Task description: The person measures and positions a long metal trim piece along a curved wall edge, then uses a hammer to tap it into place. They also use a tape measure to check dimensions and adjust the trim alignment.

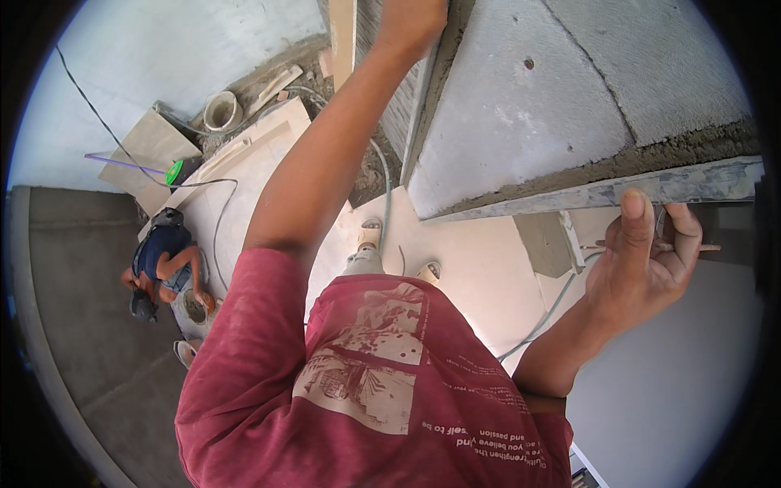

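My left hand (415, 23) reaches up to the top edge, beside the mortar-smeared left side of a grey slab surface (521, 106). Its fingers are cut off, so any grip is hidden. My right hand (639, 264) is at the right with curled fingers. Its thumb tip rests against a long grey edge strip (569, 195) along the slab's lower side. Wet mortar (602, 167) lines that strip. A thin reddish-brown stick (710, 247) shows on both sides of the curled fingers; whether they hold it I cannot tell.
Lower left, a person (167, 252) crouches with a hand at a mortar bucket (195, 307). Cables and a hose (382, 163) run over the pale tiled floor (472, 244). A bucket (221, 111), boards (150, 150) and rubble lie by the wall. A grey block (547, 241) stands below the strip.
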The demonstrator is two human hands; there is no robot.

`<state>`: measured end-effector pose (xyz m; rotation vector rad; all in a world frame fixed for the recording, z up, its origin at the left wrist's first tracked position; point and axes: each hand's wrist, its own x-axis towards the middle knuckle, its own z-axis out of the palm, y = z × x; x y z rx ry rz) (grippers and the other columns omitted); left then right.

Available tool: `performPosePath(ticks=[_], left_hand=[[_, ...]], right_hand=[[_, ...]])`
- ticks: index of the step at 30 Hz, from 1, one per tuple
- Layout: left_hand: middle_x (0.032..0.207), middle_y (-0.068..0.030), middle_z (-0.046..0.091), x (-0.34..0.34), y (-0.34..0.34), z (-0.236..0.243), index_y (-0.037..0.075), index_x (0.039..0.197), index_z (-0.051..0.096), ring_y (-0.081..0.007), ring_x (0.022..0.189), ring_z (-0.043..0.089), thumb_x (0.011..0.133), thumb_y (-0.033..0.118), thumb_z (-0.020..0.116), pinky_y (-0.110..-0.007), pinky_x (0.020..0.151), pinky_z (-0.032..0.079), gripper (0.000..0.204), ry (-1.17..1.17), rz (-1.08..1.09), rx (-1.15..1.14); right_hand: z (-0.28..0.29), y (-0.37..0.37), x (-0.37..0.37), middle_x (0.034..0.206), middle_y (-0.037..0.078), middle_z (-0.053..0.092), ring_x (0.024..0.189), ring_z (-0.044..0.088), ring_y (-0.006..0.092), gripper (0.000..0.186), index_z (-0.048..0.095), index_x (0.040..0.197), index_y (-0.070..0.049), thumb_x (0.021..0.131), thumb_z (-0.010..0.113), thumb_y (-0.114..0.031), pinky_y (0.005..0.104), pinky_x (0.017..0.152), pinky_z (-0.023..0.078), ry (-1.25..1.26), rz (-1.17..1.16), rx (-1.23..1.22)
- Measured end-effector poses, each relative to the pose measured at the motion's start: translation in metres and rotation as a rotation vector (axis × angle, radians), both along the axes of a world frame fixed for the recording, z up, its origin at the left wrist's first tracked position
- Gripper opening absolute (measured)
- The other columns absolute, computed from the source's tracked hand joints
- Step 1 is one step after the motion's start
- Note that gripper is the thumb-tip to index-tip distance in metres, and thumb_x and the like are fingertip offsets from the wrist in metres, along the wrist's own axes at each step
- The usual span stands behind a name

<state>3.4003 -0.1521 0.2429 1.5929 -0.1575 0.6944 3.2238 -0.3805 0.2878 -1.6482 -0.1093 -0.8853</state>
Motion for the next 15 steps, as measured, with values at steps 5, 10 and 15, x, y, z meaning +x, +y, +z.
performPosePath(ticks=[5,10,15], left_hand=[[0.073,0.0018,0.050,0.001,-0.002,-0.006,-0.001,0.076,0.057,-0.0112,0.073,0.045,0.103,0.048,0.043,-0.029,0.066,0.039,0.057,-0.049,-0.041,-0.009],[0.075,-0.0001,0.053,-0.007,-0.007,-0.003,-0.003,0.082,0.060,-0.0128,0.075,0.048,0.103,0.046,0.042,-0.030,0.069,0.041,0.056,-0.070,-0.048,-0.042],[0.088,-0.0068,0.064,-0.013,-0.009,0.003,-0.006,0.099,0.066,-0.0154,0.087,0.056,0.103,0.044,0.042,-0.032,0.078,0.045,0.056,-0.052,0.117,0.105]], right_hand=[[0.000,-0.007,-0.004,0.097,0.013,0.060,0.077,0.068,0.0183,0.035,0.056,0.101,0.004,0.075,0.080,0.006,0.0215,0.064,0.055,0.019,0.048,0.039],[-0.001,-0.004,0.001,0.080,0.012,0.063,0.057,0.050,0.0072,0.035,0.056,0.103,0.003,0.077,0.080,0.002,0.0186,0.048,0.035,-0.002,-0.020,-0.029],[0.004,0.003,0.002,0.079,0.012,0.064,0.053,0.045,0.0038,0.037,0.059,0.103,0.006,0.076,0.083,-0.001,0.0172,0.045,0.030,-0.004,-0.036,-0.035]])
